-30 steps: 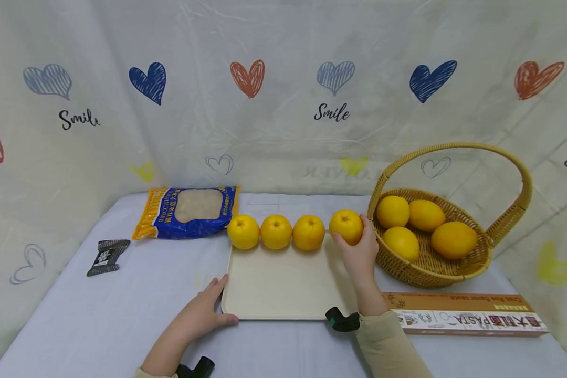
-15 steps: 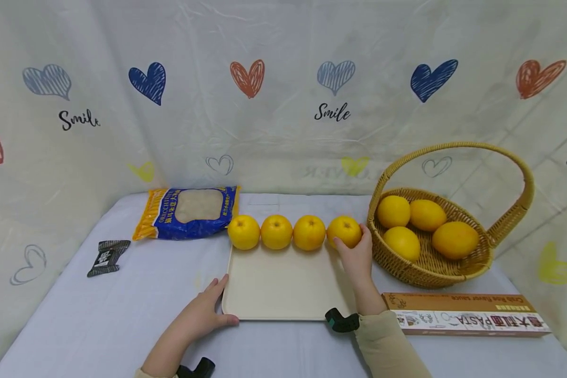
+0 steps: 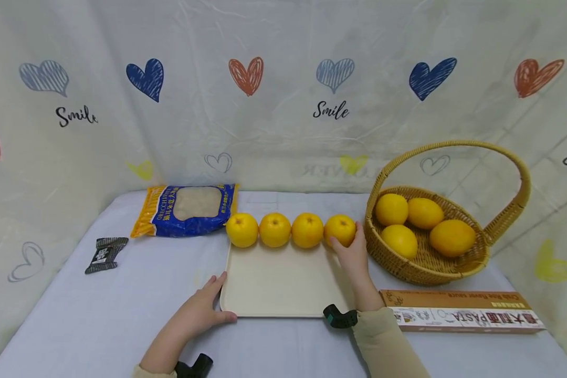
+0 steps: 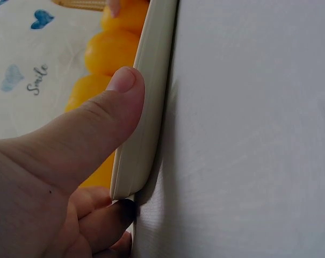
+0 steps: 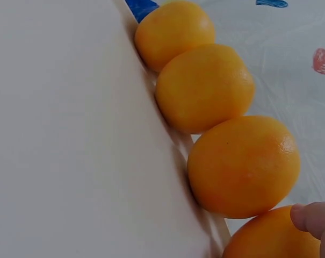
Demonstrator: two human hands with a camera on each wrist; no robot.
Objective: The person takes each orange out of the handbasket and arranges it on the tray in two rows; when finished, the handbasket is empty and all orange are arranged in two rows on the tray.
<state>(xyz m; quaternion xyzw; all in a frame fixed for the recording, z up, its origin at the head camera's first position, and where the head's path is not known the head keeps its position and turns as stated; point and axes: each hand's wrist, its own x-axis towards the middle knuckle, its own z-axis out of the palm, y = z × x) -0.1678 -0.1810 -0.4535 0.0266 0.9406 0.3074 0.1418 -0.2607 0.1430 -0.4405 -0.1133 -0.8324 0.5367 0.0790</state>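
My right hand [image 3: 353,257] holds the rightmost orange [image 3: 339,229] at the far right corner of a cream rectangular tray [image 3: 283,283], thumb on its near side and fingers on its right. Three other oranges [image 3: 275,230] line up to its left along the tray's far edge; in the right wrist view the fruits [image 5: 244,166] sit side by side. At the near left corner, my left hand [image 3: 200,310] rests against the tray, thumb along the front wall and fingers along the left side. The left wrist view shows that thumb [image 4: 122,102] pressing the tray's wall [image 4: 146,107].
A wicker basket [image 3: 420,270] with a tall handle holds several yellow fruits at the right. In front of it lies a long pasta box [image 3: 463,315]. A blue and yellow pasta bag [image 3: 189,210] lies back left, with a small black packet [image 3: 106,255] nearer the left edge.
My right hand has brought its orange left and down, up against the end of the row. The left hand stays at the tray's corner.
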